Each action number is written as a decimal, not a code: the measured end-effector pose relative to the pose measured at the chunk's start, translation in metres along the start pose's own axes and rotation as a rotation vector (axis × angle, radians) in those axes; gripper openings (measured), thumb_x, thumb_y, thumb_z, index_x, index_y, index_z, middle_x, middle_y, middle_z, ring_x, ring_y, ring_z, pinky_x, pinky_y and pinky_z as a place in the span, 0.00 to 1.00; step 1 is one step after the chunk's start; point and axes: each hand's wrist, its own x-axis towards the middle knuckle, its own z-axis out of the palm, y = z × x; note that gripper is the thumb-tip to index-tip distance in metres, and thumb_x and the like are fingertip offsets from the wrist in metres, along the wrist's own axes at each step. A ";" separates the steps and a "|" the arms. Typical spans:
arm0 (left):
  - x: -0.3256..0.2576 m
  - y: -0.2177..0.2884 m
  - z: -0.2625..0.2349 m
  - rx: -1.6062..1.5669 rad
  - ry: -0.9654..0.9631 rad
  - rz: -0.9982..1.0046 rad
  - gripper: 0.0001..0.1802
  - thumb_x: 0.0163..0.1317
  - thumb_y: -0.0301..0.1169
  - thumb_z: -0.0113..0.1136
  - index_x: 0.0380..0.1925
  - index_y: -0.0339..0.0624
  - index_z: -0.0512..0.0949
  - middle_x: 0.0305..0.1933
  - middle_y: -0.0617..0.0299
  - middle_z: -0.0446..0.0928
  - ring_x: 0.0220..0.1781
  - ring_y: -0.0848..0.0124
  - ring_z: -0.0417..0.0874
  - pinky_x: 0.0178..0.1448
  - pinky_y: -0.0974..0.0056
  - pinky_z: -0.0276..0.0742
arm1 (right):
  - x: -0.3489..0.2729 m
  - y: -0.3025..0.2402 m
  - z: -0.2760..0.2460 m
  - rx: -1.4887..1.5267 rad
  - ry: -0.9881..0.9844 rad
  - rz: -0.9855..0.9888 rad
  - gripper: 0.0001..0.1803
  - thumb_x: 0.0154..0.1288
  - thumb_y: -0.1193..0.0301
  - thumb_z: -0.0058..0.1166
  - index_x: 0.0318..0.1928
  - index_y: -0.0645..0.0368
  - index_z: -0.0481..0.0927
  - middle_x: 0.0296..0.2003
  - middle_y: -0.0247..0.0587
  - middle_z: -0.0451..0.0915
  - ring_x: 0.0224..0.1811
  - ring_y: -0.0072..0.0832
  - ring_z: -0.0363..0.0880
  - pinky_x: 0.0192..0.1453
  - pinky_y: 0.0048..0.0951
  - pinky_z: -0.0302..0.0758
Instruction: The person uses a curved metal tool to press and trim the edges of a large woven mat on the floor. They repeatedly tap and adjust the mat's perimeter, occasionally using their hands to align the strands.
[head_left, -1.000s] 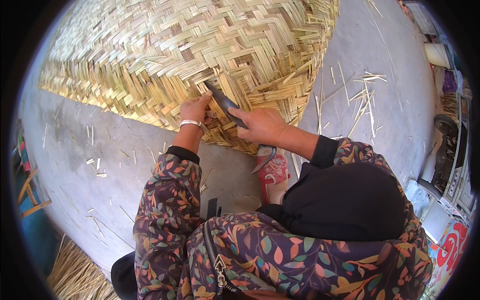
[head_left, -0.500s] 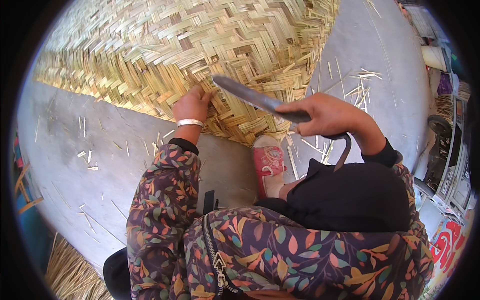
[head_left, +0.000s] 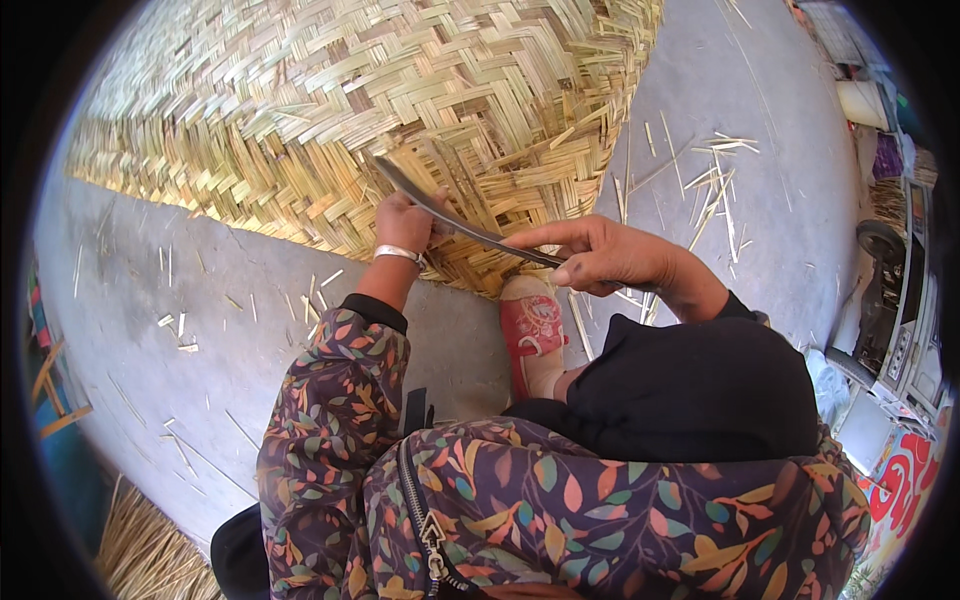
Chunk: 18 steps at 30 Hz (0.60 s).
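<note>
A large woven reed piece [head_left: 330,70] fills the upper left, its folded edge and corner toward me. My right hand [head_left: 610,255] is closed on a long, narrow, slightly curved metal knife [head_left: 460,225], forefinger stretched along it. The knife slants up and left across the woven corner, its tip over the weave. My left hand [head_left: 402,222] is closed at that corner, beside and partly behind the blade. Its fingertips are hidden, so what they grip cannot be made out. A silver bracelet [head_left: 400,253] circles my left wrist.
My foot in a red shoe [head_left: 533,320] stands just below the woven corner. Loose reed bits [head_left: 715,190] lie on the grey floor [head_left: 480,340] at both sides. A bundle of straw [head_left: 150,545] is at the lower left; a grey vehicle-like object [head_left: 905,300] stands far right.
The knife has come down and left, now edge-on, with its tip farther over the weave. My right hand has lowered; my left hand has shifted slightly right and down.
</note>
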 end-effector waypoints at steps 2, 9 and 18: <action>-0.002 -0.005 0.002 -0.113 0.084 -0.087 0.13 0.60 0.27 0.64 0.20 0.37 0.72 0.20 0.61 0.75 0.16 0.72 0.79 0.16 0.67 0.71 | -0.001 0.010 -0.001 -0.044 0.093 0.024 0.31 0.63 0.74 0.51 0.69 0.52 0.68 0.17 0.18 0.60 0.17 0.10 0.56 0.22 0.18 0.55; -0.014 -0.009 -0.002 -0.138 0.057 0.020 0.14 0.61 0.33 0.67 0.24 0.38 0.74 0.20 0.63 0.77 0.18 0.75 0.79 0.20 0.72 0.73 | 0.022 0.017 -0.007 -0.851 0.292 -0.014 0.30 0.57 0.60 0.54 0.62 0.53 0.75 0.42 0.52 0.83 0.43 0.41 0.82 0.49 0.36 0.75; -0.010 0.003 -0.008 -0.328 0.035 -0.118 0.10 0.63 0.35 0.65 0.30 0.41 0.78 0.25 0.65 0.79 0.22 0.74 0.81 0.23 0.70 0.77 | 0.068 0.028 0.005 -1.053 0.450 -0.061 0.33 0.55 0.58 0.54 0.64 0.50 0.73 0.33 0.54 0.82 0.36 0.47 0.81 0.43 0.44 0.76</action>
